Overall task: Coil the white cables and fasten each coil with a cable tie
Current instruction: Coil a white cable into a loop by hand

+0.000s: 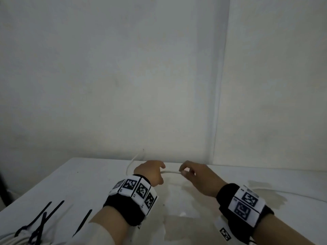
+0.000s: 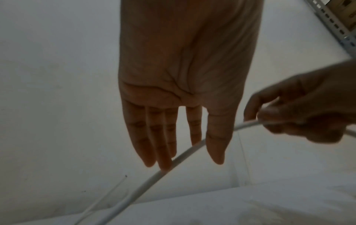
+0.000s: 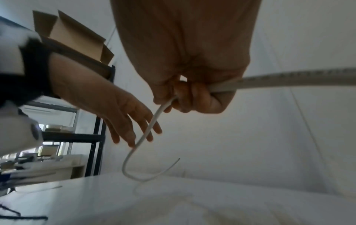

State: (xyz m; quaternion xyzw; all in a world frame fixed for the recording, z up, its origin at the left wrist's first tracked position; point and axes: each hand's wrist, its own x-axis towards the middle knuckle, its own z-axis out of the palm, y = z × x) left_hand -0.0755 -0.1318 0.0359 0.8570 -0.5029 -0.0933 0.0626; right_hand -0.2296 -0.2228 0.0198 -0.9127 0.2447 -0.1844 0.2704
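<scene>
Above table (image 1: pixel 88 175), right hand (image 1: pixel 196 175) pinching cable (image 1: pixel 170 172)

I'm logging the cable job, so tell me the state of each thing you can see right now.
Cable: uncoiled, lifted off the table, free end curling up.
Right hand: pinches the cable.
Left hand: fingers straight, cable runs along them.
Cable ties: loose on the table.
Coil: already tied, at the near left edge.
</scene>
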